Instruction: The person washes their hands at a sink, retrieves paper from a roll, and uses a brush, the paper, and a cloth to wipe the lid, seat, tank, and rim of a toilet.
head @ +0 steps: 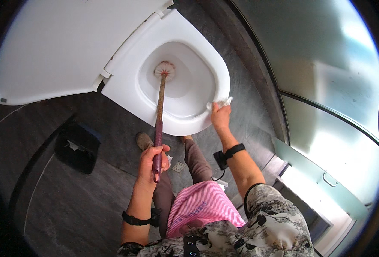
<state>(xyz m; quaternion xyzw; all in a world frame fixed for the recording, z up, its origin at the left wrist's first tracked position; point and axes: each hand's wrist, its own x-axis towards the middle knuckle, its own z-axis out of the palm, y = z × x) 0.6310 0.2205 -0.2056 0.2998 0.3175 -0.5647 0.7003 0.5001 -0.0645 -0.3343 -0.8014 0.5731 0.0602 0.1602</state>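
My left hand point(151, 160) grips the purple handle of a long toilet brush point(158, 131). Its round white bristle head point(164, 70), tinged reddish at the centre, is down in the bowl point(186, 80) of a white toilet. Against the front right part of the toilet rim point(220, 77), my right hand point(221, 115) holds a crumpled white tissue or cloth point(221, 103). The seat and lid point(57, 41) are tilted back on the hinges at the upper left.
On the dark tiled floor at left stands a black bin point(78, 147) with white paper in it. A square floor drain point(178, 167) lies near my feet. To the right are frosted glass panels point(321, 74) and a glass door with a metal handle point(330, 180).
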